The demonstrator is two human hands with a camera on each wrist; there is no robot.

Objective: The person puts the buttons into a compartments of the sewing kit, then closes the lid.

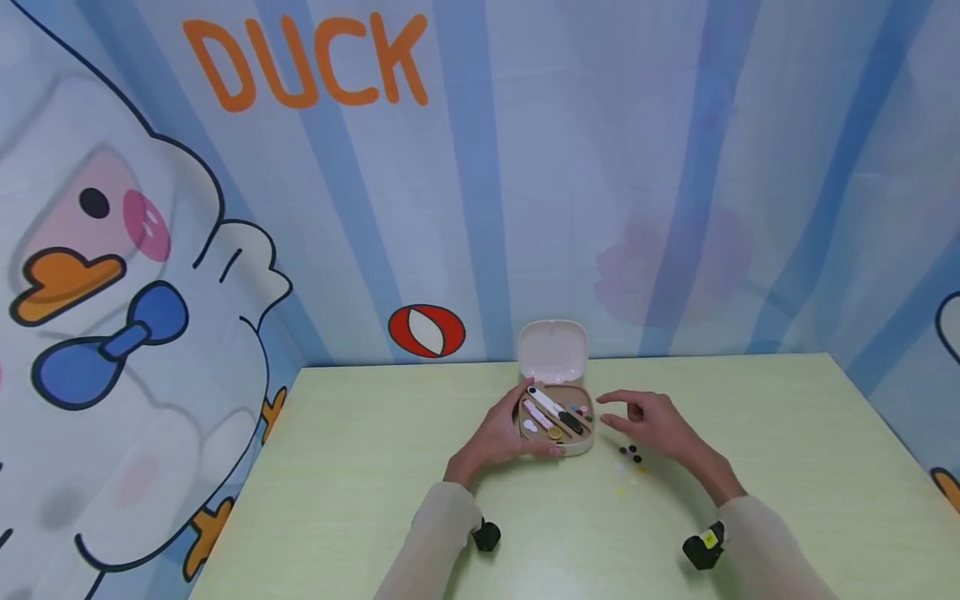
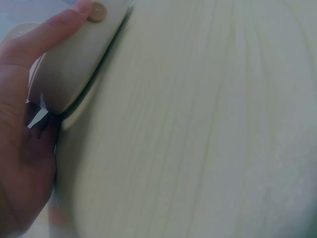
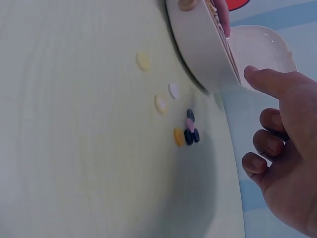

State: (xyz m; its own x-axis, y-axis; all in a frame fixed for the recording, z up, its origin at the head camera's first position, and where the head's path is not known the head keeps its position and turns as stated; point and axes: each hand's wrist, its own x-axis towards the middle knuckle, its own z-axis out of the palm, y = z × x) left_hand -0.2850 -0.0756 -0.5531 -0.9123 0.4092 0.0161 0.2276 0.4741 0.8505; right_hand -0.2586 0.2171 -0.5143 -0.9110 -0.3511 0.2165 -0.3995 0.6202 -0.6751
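A small case (image 1: 576, 447) with a white outside and a tan divided inside stands on the table, its white lid (image 1: 553, 350) raised at the back. My left hand (image 1: 495, 429) grips the case by its left side, thumb along the front wall near a round tan clasp (image 2: 97, 12). Inside lie a long white-and-black tool (image 1: 557, 408), a pink-and-white slim piece (image 1: 537, 414), a gold round piece (image 1: 555, 432) and small coloured bits. Just right of the case hovers my right hand (image 1: 651, 419), index finger and thumb apart, other fingers curled. Nothing shows between them.
Right of the case, several small button-like discs lie loose on the pale table (image 1: 330, 500): black discs (image 3: 188, 137), a pink disc (image 3: 190, 124), an orange disc (image 3: 179, 136), a white disc (image 3: 173, 90) and yellowish discs (image 3: 142, 61). A printed curtain (image 1: 555, 167) hangs behind the table.
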